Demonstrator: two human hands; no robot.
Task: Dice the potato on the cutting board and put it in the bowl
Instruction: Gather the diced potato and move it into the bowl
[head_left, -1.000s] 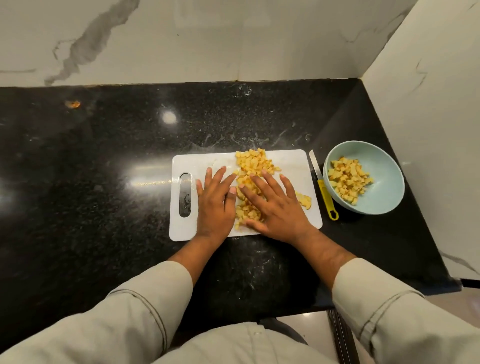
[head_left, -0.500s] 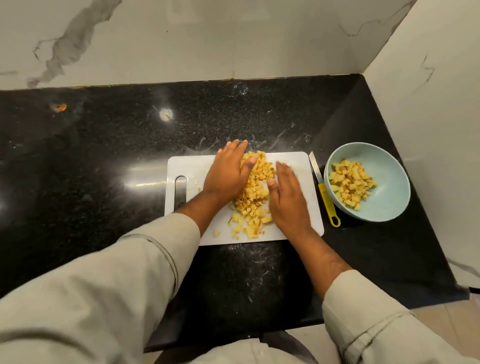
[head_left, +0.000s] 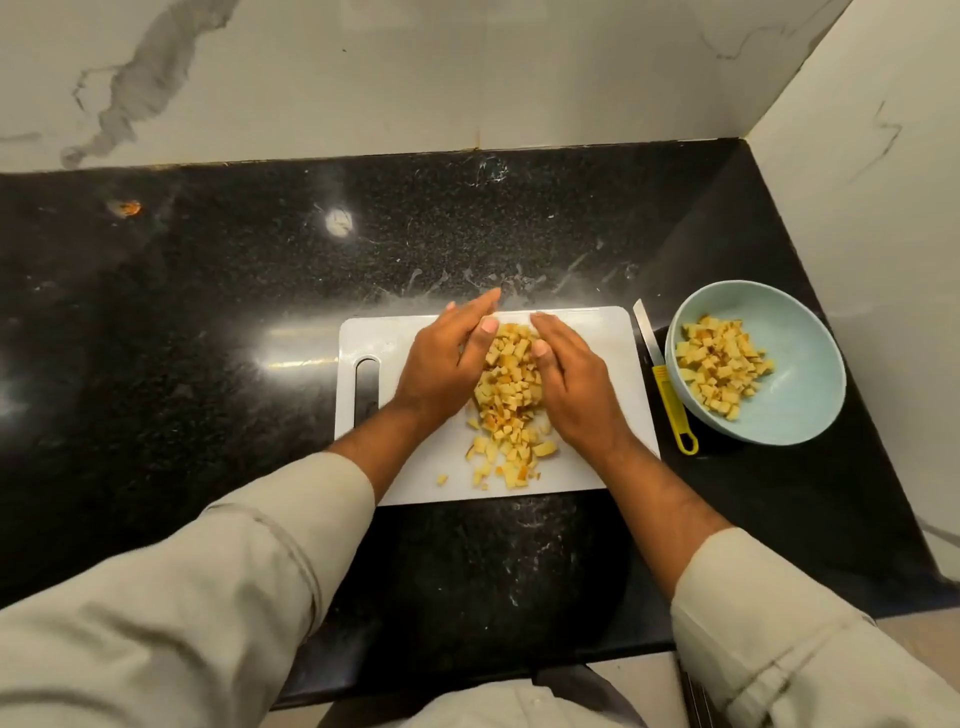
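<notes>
- We note the diced potato (head_left: 511, 384) lying as a heap on the white cutting board (head_left: 597, 338), its long axis running from the far edge of the board toward us, with loose cubes trailing off at the near end.
- Left hand (head_left: 441, 364) stands on edge against the left flank of the heap; its fingers (head_left: 472, 317) are straight and held together, tips at the far end of the pile.
- Right hand (head_left: 571, 384) mirrors it on the right flank, fingers (head_left: 553, 332) likewise straight and close together. Neither hand grips anything; both press the cubes inward as flat walls.
- The heap thus sits directly between the two palms, touching both.
- The bowl (head_left: 810, 364) stands on the black worktop (head_left: 208, 312) to the right of the board, already holding a portion of cubes. The knife (head_left: 662, 374), yellow-handled, lies between board and bowl, untouched.
- Judgement: dicing looks finished; the step in hand is gathering the rest for transfer.
- Judgement: the bowl lies on the right-hand side, so the carry goes rightward over the knife; the right hand is nearer to it.
- Risk, as we judge it: the trailing cubes at the near end lie outside the palms and may be left behind or spill in a lift.
</notes>
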